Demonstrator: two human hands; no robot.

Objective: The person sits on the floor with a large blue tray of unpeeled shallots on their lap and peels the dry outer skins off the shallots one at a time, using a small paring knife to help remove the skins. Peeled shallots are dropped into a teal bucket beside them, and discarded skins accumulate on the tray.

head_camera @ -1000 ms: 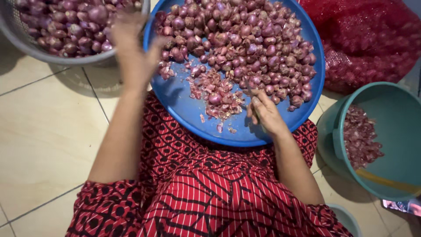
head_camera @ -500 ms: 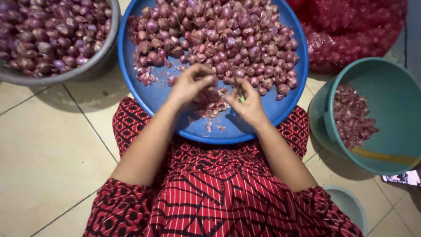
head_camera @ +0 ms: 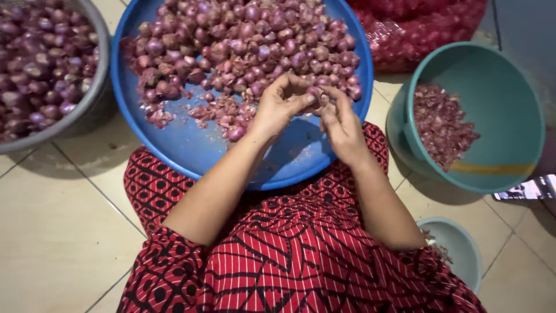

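A big blue round tray (head_camera: pixel 191 148) rests on my lap, heaped at its far side with small purple shallots (head_camera: pixel 231 40) and loose skins. Over the tray's near right part my left hand (head_camera: pixel 281 104) and my right hand (head_camera: pixel 340 124) meet, fingertips together on one small shallot (head_camera: pixel 317 94). My left fingers pinch it from the left and my right fingers touch it from the right. Whether my right hand also holds a small tool is hidden.
A grey metal basin (head_camera: pixel 95 104) of shallots stands at the upper left. A teal bucket (head_camera: pixel 498 174) with purple peelings sits at the right, a small grey bowl (head_camera: pixel 466 255) below it. A red mesh sack (head_camera: pixel 423 26) lies behind. The floor is beige tile.
My left hand came back from the grey basin to the tray and met my right hand. Both hands now hold a shallot above the tray's near right part.
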